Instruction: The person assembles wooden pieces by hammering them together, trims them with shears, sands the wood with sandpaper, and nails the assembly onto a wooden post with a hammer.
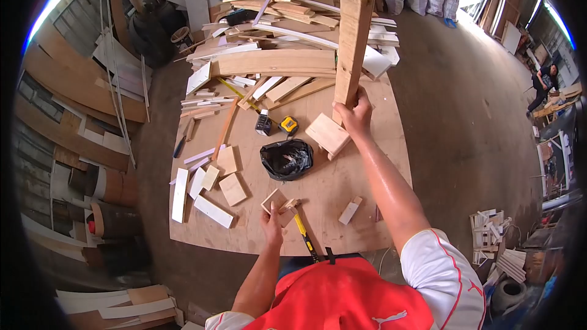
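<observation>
My right hand (358, 116) is wrapped round the lower part of a thick wooden post (353, 43) that stands upright over the table. By the post's foot is a square wooden block (328, 132); I cannot tell whether the two are joined. Near the front edge, my left hand (271, 223) grips a small wooden block (275, 200) by its side. A hammer (302, 231) with a yellow and black handle lies beside that hand, its head close to the block. Beyond them sits an open black plastic bag (286, 160) with small pieces like nails inside.
A yellow tape measure (288, 124) and a small dark box (263, 123) lie behind the bag. Loose wood blocks (232, 189) cover the table's left side, and one block (351, 210) lies at right. Planks (275, 61) are piled at the back. Two other people work farther off.
</observation>
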Motion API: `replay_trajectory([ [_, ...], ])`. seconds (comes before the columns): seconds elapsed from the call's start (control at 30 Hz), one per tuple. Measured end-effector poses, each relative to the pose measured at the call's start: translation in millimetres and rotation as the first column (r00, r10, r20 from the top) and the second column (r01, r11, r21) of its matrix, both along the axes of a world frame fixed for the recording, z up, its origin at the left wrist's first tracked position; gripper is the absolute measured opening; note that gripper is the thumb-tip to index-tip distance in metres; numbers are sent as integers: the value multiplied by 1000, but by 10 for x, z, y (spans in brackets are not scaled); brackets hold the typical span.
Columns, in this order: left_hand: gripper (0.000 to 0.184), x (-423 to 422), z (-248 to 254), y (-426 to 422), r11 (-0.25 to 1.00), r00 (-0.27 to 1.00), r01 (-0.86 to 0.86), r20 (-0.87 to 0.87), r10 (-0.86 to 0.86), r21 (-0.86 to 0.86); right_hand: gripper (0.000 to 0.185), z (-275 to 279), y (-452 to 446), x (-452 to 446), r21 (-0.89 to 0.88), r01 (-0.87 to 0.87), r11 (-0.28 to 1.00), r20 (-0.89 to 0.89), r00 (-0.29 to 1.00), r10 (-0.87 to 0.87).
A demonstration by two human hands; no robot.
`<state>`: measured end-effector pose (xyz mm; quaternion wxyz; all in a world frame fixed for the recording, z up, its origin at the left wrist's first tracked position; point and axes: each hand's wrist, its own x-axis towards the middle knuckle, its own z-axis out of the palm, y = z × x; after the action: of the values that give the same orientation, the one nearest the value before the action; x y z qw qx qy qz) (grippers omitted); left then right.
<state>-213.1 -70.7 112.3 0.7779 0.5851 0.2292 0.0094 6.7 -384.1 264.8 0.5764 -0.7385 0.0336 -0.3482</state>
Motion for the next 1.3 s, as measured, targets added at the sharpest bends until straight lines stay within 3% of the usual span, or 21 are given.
replay_trajectory([
  [0.13, 34, -187, 3, 123, 998, 996, 69, 61, -69, -1, 64, 19, -227, -250, 233, -335, 913, -36, 935, 353],
  [0.23, 35, -321, 136, 226, 995, 990, 98, 97, -98, -1, 64, 241, -202, -613, 439, -448, 779, -23, 861, 508],
  [0.27, 35, -385, 195, 250, 995, 989, 99, 108, -97, -16, 76, 213, -256, -666, 422, -529, 736, -22, 806, 592],
  [0.4, 35, -683, 412, 445, 989, 978, 141, 158, -133, -45, 93, 299, -178, -1097, 666, -582, 466, 8, 630, 777],
  [0.57, 36, -1051, 221, 747, 992, 981, 121, 147, -124, 33, 92, 284, -101, -1487, 585, -559, 587, -168, 625, 762],
  [0.7, 36, -1319, 419, 797, 995, 990, 96, 102, -95, -7, 83, 228, -2, -1815, 489, -504, 712, -288, 677, 677],
  [0.8, 36, -1431, 486, 834, 988, 979, 154, 141, -150, -19, 80, 183, 73, -1944, 468, -450, 761, -270, 747, 608],
  [0.9, 36, -1507, 511, 822, 988, 980, 157, 123, -155, -11, 75, 255, 163, -2075, 369, -451, 813, -194, 818, 542],
  [1.0, 35, -1549, 443, 813, 984, 979, 178, 100, -175, -18, 68, 216, 347, -2107, 96, -331, 939, -224, 912, 344],
  [1.1, 35, -1545, 378, 784, 982, 978, 184, 107, -179, -45, 57, 164, 344, -2020, 12, -293, 956, -283, 916, 284],
  [1.2, 35, -1502, 466, 679, 979, 968, 193, 180, -177, -70, 51, 186, 376, -1995, -16, -349, 937, -208, 918, 338],
  [1.3, 37, -1430, 711, 522, 983, 964, 183, 194, -182, 11, 54, 101, 264, -1871, -4, -482, 876, -246, 850, 467],
])
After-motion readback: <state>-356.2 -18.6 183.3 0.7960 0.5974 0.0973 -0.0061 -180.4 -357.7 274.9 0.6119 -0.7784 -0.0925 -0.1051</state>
